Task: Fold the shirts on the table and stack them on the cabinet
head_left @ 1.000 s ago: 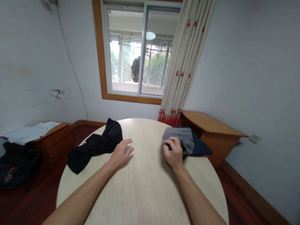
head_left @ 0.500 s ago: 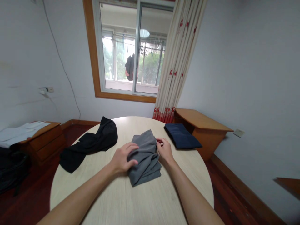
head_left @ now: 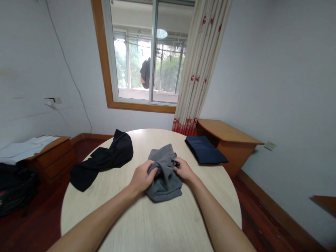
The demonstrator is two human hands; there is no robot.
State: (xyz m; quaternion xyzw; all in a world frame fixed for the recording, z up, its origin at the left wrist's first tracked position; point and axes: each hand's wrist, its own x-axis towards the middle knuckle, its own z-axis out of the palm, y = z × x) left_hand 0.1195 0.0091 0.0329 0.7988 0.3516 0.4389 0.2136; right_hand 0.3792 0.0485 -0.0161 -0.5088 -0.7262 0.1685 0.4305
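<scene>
Since one second before, the grey cloth (head_left: 164, 190) has come from beside the navy cloth (head_left: 206, 150) to the middle of the round table (head_left: 141, 224), and both of my hands are now on it. Compared with half a second ago, its left side is more gathered under my left fingers.

With my left hand (head_left: 141, 177), I have the thumb and fingers almost closed around a raised fold on the left side. With my right hand (head_left: 184, 170), I pinch the right edge with curled fingers, their opening small; exactly how many layers are between them, I cannot tell.

What could go wrong, I think, is that the layers slide over each other, because I hold only the two sides and the lower part lies loose. If I pull unequally, the cloth could twist, or the wrinkles in its middle could become deeper. If I have caught only the upper layer, the under one could stay behind on the table. The black cloth (head_left: 119, 152) and the navy one lie apart from my hands, so catching them seems to me less probable.

About containers: at the left, the wooden drawer unit (head_left: 59, 161) appears closed, with white sheets (head_left: 31, 145) on its top; what is inside I cannot see. Beside it, the black bag (head_left: 15, 189) is on the floor, its contents also hidden.
</scene>
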